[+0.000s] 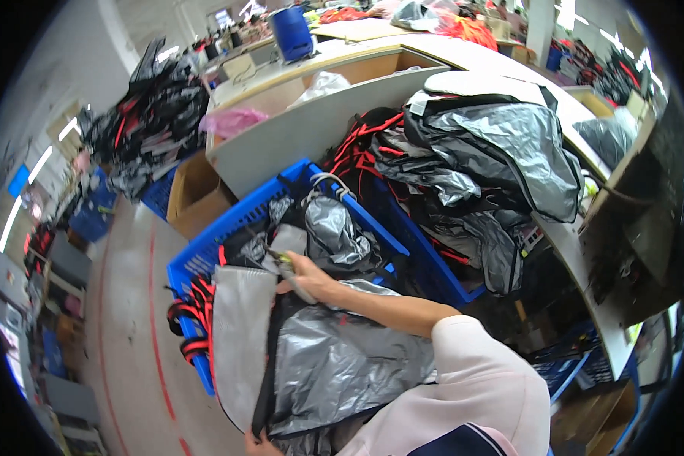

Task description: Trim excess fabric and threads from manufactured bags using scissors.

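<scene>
A large silver and black fabric piece (334,365) with a light grey panel lies across my lap and over a blue plastic crate (205,254). My right hand (308,280), on a pink-sleeved arm, rests on the piece's upper edge. Its fingers are closed on a small greenish tool (285,262) whose kind I cannot make out. Only part of my left hand (254,442) shows at the bottom edge, gripping the fabric's lower edge. More silver fabric pieces (334,228) and red straps (194,308) fill the crate.
A heap of silver-black pieces with red straps (501,152) hangs over the white table (304,129) to the right. A cardboard box (194,194) stands behind the crate. A blue bucket (291,32) sits far back. On the left is grey floor with red lines (129,319).
</scene>
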`<action>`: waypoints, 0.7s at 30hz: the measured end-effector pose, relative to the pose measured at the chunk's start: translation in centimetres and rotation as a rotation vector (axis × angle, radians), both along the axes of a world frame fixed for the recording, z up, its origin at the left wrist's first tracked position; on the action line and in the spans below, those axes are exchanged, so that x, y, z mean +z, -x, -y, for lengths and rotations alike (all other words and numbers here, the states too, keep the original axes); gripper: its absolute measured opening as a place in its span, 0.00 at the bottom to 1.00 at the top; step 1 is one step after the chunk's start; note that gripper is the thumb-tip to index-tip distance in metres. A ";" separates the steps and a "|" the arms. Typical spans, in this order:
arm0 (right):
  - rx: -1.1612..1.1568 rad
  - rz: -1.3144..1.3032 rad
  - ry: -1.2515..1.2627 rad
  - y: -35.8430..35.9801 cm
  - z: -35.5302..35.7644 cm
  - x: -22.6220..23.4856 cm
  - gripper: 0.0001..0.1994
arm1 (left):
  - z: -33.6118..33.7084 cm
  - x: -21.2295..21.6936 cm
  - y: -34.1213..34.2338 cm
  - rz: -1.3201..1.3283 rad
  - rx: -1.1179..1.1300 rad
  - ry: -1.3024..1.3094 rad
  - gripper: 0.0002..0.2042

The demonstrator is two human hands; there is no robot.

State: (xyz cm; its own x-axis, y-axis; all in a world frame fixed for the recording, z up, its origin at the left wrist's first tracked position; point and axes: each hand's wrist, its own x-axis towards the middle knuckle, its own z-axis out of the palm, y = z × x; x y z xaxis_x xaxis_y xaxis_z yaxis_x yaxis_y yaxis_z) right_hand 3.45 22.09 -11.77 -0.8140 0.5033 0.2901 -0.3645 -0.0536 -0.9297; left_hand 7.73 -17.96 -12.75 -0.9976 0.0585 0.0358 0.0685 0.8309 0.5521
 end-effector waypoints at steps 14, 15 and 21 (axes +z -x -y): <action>-1.592 -0.468 -0.924 -22.3 -29.5 41.2 0.15 | -34.9 41.1 12.0 -1.553 -0.623 -0.720 0.15; -1.683 -0.321 -0.986 -27.0 -31.8 40.9 0.15 | -40.5 42.2 9.9 -1.597 -0.859 -0.926 0.15; -1.732 0.936 -1.091 -50.6 -40.2 32.4 0.13 | -56.6 33.4 6.0 -1.382 -1.628 -0.422 0.17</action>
State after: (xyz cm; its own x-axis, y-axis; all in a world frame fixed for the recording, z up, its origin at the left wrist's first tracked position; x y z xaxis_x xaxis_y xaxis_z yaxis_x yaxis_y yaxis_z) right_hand 54.06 62.31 20.66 0.0662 0.6215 0.7806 0.9405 0.2224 -0.2568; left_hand 1.77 38.63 20.62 0.5671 0.3921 0.7243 0.7989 -0.4759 -0.3678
